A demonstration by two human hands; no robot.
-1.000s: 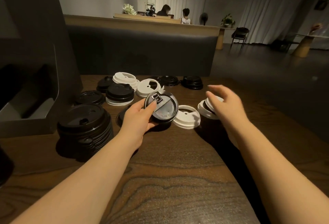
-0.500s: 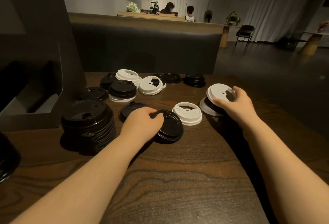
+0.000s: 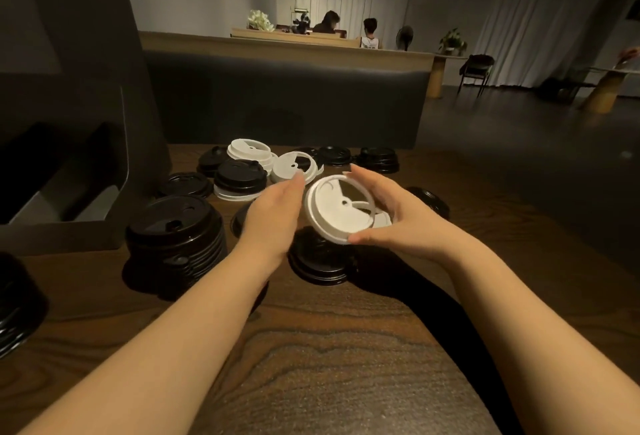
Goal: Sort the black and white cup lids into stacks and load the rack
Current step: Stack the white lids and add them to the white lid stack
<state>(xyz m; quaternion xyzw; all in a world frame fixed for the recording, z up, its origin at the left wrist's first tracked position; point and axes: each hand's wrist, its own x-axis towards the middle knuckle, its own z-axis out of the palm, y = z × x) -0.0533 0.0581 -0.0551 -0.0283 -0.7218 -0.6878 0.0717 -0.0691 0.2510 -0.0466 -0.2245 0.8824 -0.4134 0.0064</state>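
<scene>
**White lid lifted clear, ready for a stack**

We hold a white cup lid (image 3: pixel 341 208) in our right hand (image 3: pixel 398 218), tilted so its top faces us, thumb on the rim at 6 o'clock and fingertips curled over the rim at 12. Gripping it by the edges leaves the flat underside free, which we judge suits dropping it onto another white lid. It hangs above a black lid (image 3: pixel 320 260) lying on the wooden table (image 3: pixel 329 365), just apart from it.

Our left hand (image 3: pixel 273 213) holds nothing; its fingers are straight and together, palm turned toward the lid from 9 o'clock, close by, though contact with the rim is hard to read. We take it as a guide or a receiver.

A tall stack of black lids (image 3: pixel 175 237) stands at 9 o'clock. Loose white lids (image 3: pixel 249 150) and black ones lie at 12. The rack (image 3: pixel 62 192) waits at 10, near the stack.
</scene>
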